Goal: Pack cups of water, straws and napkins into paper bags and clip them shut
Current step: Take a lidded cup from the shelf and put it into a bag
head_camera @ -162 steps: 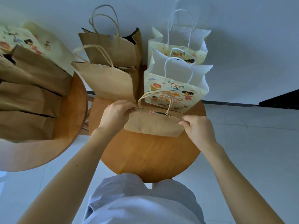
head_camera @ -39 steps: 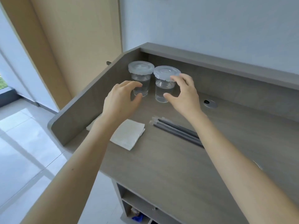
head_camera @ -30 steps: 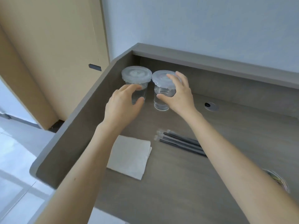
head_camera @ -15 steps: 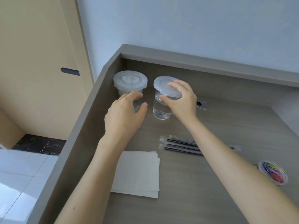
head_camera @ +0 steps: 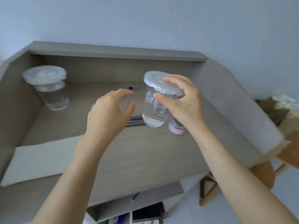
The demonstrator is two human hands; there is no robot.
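Fetching a cup looks to be the step in hand. The right hand [head_camera: 182,107] grips a lidded cup [head_camera: 151,110] of water near its top, fingers over the lid's rim and thumb on the clear wall. It holds the cup off the bench [head_camera: 145,152], close to upright. The left hand [head_camera: 108,117] is open and empty, fingers loosely spread, just left of the cup and not touching it.

The next move likely calls for carrying the cup level to one of the bags [head_camera: 275,112] and lowering it in upright. A grip so near the lid might loosen it, so the left hand under the base would help.

A plain pale wall [head_camera: 145,21] fills the far half of the view. Below it sits the grey bench, walled on its left, far and right sides. Past its right wall, blurred, the brown bags stand on a wooden table [head_camera: 263,175].

The bench carries:
- napkins [head_camera: 40,160] at near left
- a second cup [head_camera: 51,94] in the far left corner
- a tub [head_camera: 175,127] of what look like coloured clips, just right of the held cup
- dark straws [head_camera: 135,121], mostly hidden behind hand and cup
- a small grommet [head_camera: 134,88] at far centre
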